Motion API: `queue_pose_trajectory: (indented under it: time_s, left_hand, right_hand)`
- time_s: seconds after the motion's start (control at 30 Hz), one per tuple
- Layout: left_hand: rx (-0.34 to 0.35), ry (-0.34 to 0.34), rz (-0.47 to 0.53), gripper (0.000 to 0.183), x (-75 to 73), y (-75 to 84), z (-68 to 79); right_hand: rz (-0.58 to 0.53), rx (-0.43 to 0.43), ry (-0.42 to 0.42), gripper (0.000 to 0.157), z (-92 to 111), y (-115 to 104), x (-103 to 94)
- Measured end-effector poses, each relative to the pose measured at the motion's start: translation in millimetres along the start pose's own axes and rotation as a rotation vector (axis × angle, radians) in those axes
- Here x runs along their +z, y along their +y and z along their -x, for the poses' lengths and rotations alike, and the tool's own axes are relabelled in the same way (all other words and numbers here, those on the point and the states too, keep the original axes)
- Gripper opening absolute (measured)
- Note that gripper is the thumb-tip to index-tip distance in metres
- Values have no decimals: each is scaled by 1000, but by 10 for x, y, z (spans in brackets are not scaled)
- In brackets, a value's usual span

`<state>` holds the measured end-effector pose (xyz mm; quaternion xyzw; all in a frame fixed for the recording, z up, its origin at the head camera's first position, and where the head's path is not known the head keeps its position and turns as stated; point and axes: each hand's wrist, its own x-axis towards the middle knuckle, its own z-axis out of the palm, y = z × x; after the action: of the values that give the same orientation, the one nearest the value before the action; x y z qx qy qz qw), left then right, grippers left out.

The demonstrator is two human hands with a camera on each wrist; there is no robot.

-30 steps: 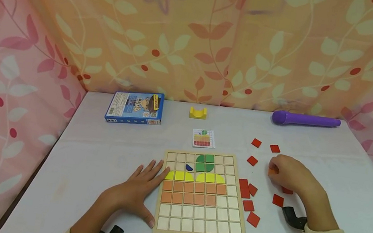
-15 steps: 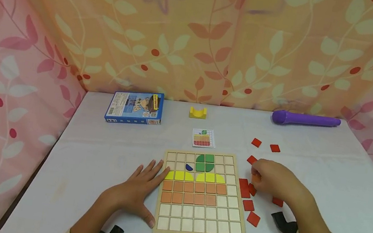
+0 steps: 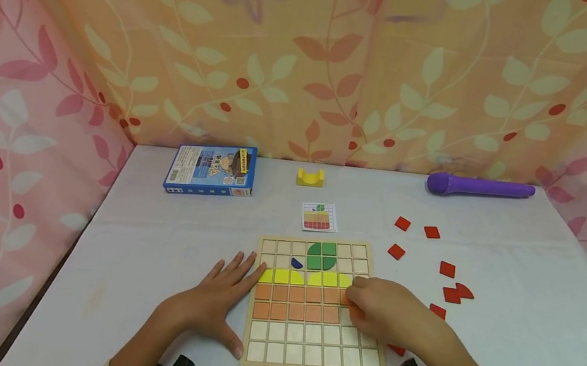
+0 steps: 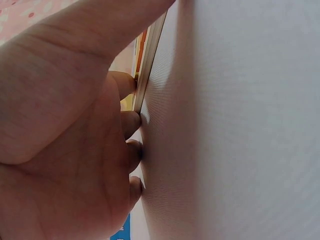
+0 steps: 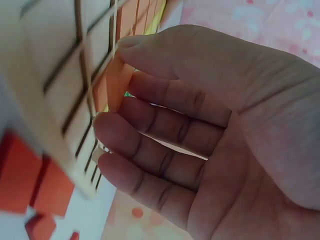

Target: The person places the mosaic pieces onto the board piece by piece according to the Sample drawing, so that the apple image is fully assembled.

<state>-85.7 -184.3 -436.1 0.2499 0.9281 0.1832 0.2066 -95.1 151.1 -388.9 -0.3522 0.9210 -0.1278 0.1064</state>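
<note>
We see the right hand (image 3: 394, 311) over the right edge of the board (image 3: 312, 355), its thumb and fingertips closed down in a pinch on one orange tile (image 5: 118, 82). That tile is tilted, near the right end of the second orange row on the board; we cannot tell whether it touches the surface. The left hand (image 3: 220, 299) lies spread at the board's left edge, thumb and forefinger touching it, the other fingers on the white cloth (image 3: 127, 285), and it holds nothing.

On the board we count two rows of orange pieces (image 3: 297, 294), with a yellow row (image 3: 282, 276) above them, then a blue piece (image 3: 297, 263) and four green pieces (image 3: 321, 256) near the far edge. Red pieces (image 3: 447, 269) lie scattered to the board's right. Just beyond the board we find a card (image 3: 318, 217); farther beyond it, a yellow block (image 3: 310, 177), a box (image 3: 210, 168) to the left and a purple microphone (image 3: 480, 187) to the right.
</note>
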Motion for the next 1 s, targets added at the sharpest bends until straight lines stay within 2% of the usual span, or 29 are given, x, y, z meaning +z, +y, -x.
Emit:
queue_pose_trajectory:
  time_s: [0.1, 0.27, 0.6, 0.83, 1.0]
  left_hand:
    - [4, -1, 6, 142, -9, 6, 5]
    - [7, 2, 8, 142, -13, 7, 7]
    - [11, 6, -5, 143, -12, 13, 8]
    - [11, 3, -3, 143, -14, 10, 8]
    - [8, 3, -9, 143, -3, 2, 7]
  right_hand:
    - [19, -41, 15, 12, -4, -75, 28]
    - [45, -44, 38, 13, -11, -115, 42]
    - [35, 6, 19, 14, -22, -52, 36]
    - [43, -54, 32, 18, -51, -46, 108]
    - [9, -53, 0, 21, -55, 14, 119]
